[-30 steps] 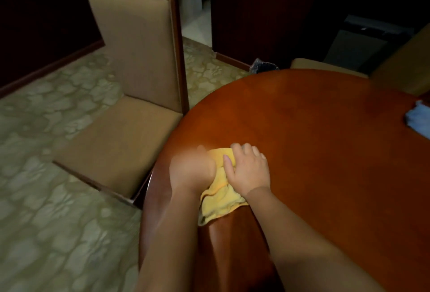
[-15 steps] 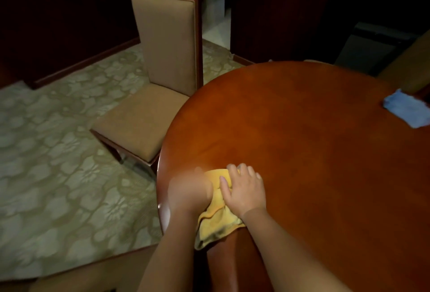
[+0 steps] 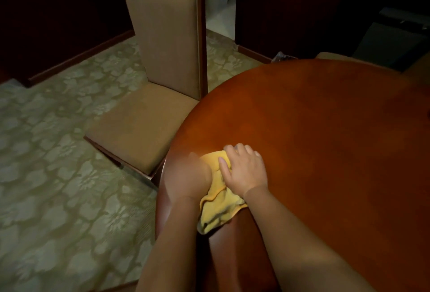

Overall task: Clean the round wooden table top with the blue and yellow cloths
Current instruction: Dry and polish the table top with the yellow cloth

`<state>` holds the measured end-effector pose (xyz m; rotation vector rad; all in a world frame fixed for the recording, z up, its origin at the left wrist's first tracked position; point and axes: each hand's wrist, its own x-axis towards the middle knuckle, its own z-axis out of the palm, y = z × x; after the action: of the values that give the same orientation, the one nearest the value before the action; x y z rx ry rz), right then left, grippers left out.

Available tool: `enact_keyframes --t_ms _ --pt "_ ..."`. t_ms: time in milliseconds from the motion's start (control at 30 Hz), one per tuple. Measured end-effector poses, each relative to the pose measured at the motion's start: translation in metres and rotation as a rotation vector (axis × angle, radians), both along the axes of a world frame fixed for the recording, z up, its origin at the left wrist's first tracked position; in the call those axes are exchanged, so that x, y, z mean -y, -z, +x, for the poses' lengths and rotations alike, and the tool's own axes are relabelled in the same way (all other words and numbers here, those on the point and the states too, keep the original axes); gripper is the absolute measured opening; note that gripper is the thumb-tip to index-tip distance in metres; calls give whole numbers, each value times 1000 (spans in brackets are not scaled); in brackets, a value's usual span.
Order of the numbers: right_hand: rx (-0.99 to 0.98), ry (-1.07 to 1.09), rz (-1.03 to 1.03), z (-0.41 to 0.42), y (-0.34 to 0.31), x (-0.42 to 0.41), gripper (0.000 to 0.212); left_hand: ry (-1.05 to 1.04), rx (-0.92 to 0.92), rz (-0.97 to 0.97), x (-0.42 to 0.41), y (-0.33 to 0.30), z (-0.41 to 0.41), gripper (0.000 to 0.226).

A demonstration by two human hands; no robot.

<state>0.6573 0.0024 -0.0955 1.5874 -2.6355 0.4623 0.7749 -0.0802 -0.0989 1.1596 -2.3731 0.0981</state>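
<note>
The yellow cloth [image 3: 218,210] lies crumpled on the round wooden table top [image 3: 325,140], close to its left edge. My right hand [image 3: 244,170] presses flat on the cloth's right part, fingers spread and thumb across the fabric. My left hand [image 3: 188,177] lies on the cloth's left part, right at the table edge. It is blurred by motion, so its fingers cannot be made out. The cloth's loose end trails toward me between my forearms. No blue cloth shows in this view.
A tan upholstered chair [image 3: 162,47] stands against the table's left edge, its seat partly under the rim. Patterned carpet [image 3: 58,175] covers the floor on the left. A dark box [image 3: 391,35] and another chair's edge [image 3: 418,65] sit beyond the table's far side.
Both hands stay on the yellow cloth near the left edge, the left one still blurred. The view has swung left, and the blue cloth at the right has dropped out of frame.
</note>
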Motion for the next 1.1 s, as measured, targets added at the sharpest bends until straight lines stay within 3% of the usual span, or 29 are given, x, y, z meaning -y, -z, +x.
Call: enact_keyframes --t_ms 300,500,800,1100 --pt "-28 61 -69 -87 3 124 49 7 -24 -104 125 5 -93 29" --pt "-72 152 -161 -114 9 154 43 57 -3 -108 164 7 -129 27" --pt "-56 158 -101 -71 5 115 45 128 11 -75 126 2 -84 29" --pt "2 59 -39 26 1 1 46 69 17 -46 2 1 24 28"
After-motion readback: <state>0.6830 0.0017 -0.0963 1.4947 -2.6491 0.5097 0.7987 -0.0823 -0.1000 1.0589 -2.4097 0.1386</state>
